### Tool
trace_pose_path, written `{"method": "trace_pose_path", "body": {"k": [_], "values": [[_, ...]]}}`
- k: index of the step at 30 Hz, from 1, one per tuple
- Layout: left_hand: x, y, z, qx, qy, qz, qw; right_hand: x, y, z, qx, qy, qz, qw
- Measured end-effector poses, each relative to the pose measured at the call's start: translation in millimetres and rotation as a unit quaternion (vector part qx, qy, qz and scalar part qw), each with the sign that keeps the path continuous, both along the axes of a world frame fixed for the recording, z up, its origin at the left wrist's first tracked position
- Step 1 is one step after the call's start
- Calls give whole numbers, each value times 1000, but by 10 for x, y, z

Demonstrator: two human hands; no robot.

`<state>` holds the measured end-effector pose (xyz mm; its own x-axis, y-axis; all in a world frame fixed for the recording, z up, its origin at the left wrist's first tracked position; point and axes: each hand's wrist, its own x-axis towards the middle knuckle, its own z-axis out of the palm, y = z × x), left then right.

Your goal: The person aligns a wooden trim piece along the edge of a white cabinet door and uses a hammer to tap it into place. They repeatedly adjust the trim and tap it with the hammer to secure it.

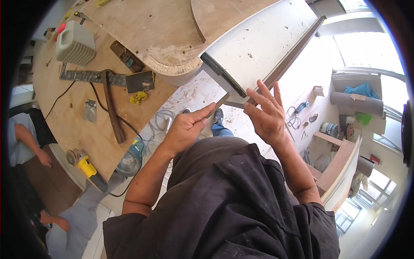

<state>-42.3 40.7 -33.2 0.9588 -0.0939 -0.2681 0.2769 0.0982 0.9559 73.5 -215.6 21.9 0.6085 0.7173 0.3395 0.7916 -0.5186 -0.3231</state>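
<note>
At the far left a co-worker's arm [30,144] hangs beside the plywood workbench [82,125], which carries a white plastic jug [76,43], a steel ruler [88,76], a curved brown wooden piece [113,110] and a yellow angle grinder [86,166] near its edge. The left hand [186,128] is open, fingers straight and together, fingertips touching the lower end of a long, thin dark wood strip [280,69]. The strip runs diagonally up and right along the edge of a white panel [263,43] that leans off the bench. The right hand [266,113] is open too, fingers spread flat against the strip, gripping nothing.
</note>
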Motion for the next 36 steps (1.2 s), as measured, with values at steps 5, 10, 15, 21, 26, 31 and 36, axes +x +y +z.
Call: {"method": "trace_pose_path", "body": {"k": [5, 10, 15, 21, 26, 31, 36], "values": [[24, -97, -53, -105, 26, -11, 994, 53, -81, -18, 24, 25, 34, 999], [136, -145, -283, -198, 84, -63, 975, 65, -45, -12, -23, 27, -9, 999], [290, -418, -356, -239, 48, -84, 966, 69, -58, -139, 35, 37, -31, 998], [306, -391, -442, -220, 66, -87, 969, 77, -67, -168, 47, 55, -41, 997], [109, -409, -661, -244, 137, -48, 959, 85, -78, -191, 29, 29, -36, 999], [117, -444, -800, -250, 95, -55, 962, 113, -64, -193, 20, 17, -31, 999], [-84, -396, -1524, -142, 207, 20, 968, 67, -5, -113, -18, -5, -9, 1000]]}}
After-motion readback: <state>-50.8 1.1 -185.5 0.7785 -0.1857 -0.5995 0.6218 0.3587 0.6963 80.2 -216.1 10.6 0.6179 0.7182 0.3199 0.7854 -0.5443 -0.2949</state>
